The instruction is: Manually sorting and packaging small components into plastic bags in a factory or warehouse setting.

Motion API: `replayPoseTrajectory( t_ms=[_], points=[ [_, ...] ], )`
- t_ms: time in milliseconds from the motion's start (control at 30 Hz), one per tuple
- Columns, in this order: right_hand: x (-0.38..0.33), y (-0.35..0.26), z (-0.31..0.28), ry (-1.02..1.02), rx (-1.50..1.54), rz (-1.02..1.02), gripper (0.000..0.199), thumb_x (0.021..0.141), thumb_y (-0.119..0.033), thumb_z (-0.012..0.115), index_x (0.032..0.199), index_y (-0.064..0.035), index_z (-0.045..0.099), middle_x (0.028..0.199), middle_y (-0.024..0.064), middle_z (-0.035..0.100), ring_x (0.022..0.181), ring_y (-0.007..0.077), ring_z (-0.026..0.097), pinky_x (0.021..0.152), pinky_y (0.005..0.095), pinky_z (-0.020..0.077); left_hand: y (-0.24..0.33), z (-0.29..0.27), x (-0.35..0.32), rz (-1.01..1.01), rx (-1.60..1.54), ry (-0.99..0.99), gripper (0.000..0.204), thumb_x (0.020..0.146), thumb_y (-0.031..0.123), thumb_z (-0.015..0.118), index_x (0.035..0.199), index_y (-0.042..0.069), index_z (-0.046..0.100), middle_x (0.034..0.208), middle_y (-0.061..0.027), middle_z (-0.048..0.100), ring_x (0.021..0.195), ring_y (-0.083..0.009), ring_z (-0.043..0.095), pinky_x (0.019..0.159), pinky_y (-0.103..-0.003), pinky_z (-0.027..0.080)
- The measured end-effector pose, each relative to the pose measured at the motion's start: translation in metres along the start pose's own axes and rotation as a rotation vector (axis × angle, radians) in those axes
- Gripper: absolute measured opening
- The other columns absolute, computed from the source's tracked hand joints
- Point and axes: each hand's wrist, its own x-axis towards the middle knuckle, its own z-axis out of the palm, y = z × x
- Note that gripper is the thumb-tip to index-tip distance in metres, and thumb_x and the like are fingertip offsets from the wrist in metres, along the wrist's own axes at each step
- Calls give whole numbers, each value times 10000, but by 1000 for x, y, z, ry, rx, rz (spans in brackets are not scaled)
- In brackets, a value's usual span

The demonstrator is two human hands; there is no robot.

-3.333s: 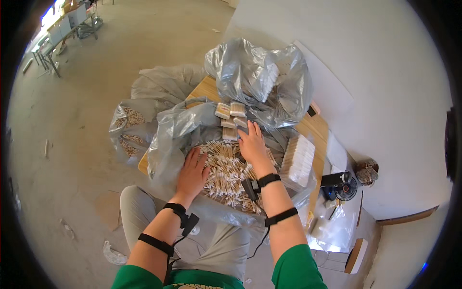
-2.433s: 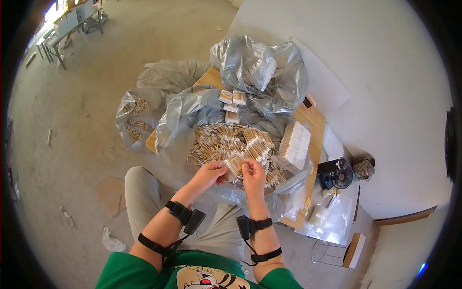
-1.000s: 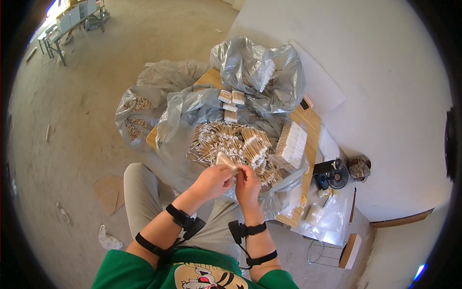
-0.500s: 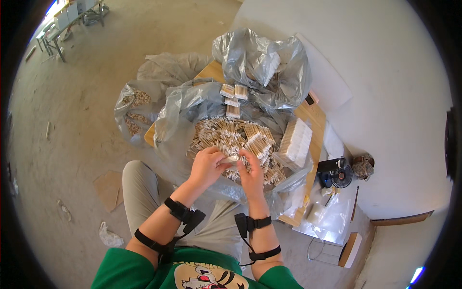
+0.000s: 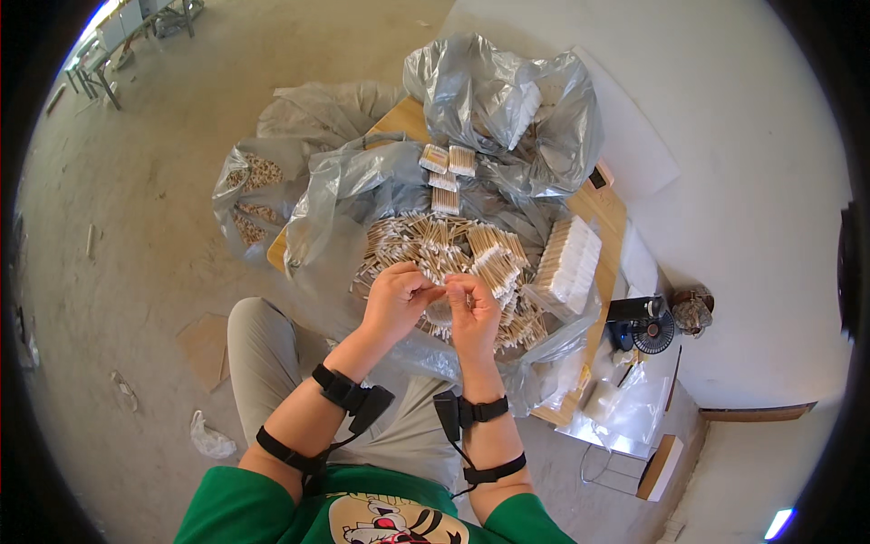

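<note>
The left hand point(image 5: 391, 297) and right hand point(image 5: 475, 313) are pinching a clear packet point(image 5: 439, 314) mid-frame.
Their fingertips are clamping its edge, close together; loose cotton swabs point(image 5: 412, 238) are lying around it, white packs point(image 5: 569, 266) standing right of centre.

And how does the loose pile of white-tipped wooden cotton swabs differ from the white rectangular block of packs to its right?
The loose pile lies jumbled, sticks pointing many ways, while the white block is neatly lined up. The loose pile looks largely tan; the white block, mostly white. The loose pile spreads wider; the white block is narrower. Both show some white.
</note>
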Motion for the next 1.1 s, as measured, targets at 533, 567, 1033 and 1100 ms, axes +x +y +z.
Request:
replayPoseTrajectory(
  t_ms=[533,567,1033,1100],
  points=[
    [-23,35,2,88,116,412,247,985,-305,448,984,-72,529,768,0,572,601,98,494,540,225,414,-25,7,-1,-585,-236,-83,264,868,151,613,700,10,466,615,-153,511,552,-318,518,507,-374,392],
    [-22,36,5,88,107,413,247,985,-305,448,984,-72,529,768,0,572,601,98,494,540,225,414,-27,11,-2,-586,-245,-84,264,868,151,613,700,10,466,615,-153,511,552,-318,518,507,-374,392],
    [38,31,-18,292,-448,2,210,973,-214,462,981,-19,539,804,136,598,696,251,583,634,330,460,-50,-20,22,-206,74,227,303,881,149,622,700,15,419,580,-128,386,513,-232,346,484,-317,348],
    [45,35,-21,365,-843,-430,261,982,-246,451,1096,-14,492,930,136,606,780,240,592,667,323,465,-39,-19,20,-199,50,227,302,888,147,614,702,12,418,586,-118,376,515,-205,350,489,-306,350]
  ],
)
